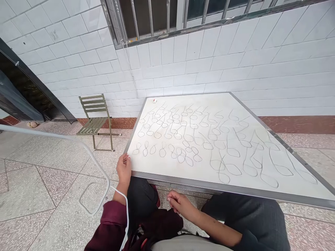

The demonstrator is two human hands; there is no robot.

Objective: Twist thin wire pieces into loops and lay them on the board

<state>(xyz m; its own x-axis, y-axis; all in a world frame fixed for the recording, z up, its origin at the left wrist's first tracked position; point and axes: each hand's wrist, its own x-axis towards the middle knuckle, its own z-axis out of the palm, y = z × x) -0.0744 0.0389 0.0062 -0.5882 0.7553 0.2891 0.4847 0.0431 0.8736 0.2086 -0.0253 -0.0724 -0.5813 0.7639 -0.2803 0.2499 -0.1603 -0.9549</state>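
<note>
Many thin dark loops with straight tails [232, 152], which look like bent wire, lie over the white tabletop [167, 167]. Near the front, several loops form a flower-like cluster [184, 155], with small figure-eight loops [146, 149] to its left. My left hand [124, 168] is at the table's front left corner, its fingers bent over the metal rim. Below the front edge, above my lap, my right hand [180, 205] has its fingers curled together. Anything inside those fingers is hidden. A small white and red item [154, 101] sits at the far left corner.
A slatted folding chair [93, 123] stands left of the table by the tiled wall [167, 66]. A white tube [96, 162] and a thin white cable [127, 212] run close to my left arm. A barred window [167, 17] is above.
</note>
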